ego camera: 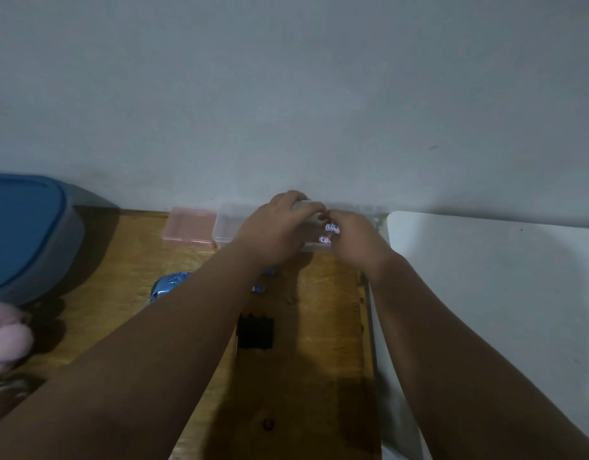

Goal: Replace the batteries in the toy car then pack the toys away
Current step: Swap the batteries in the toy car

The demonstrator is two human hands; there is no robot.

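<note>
Against the wall, white blue-marked batteries [329,233] between right hand [356,242] fingers, left hand [273,227] fingers around clear case [228,224]

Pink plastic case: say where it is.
Head view, left of centre: the pink plastic case lies on the wooden table by the wall, just left of the clear case.

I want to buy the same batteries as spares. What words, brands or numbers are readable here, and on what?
Batteries pinched in the right hand: blue and red print on white, too blurred to read.
Loose batteries on the wooden table: print too small to read.
Clear case, pink case, toy car, blue lid: no text shows.
</note>
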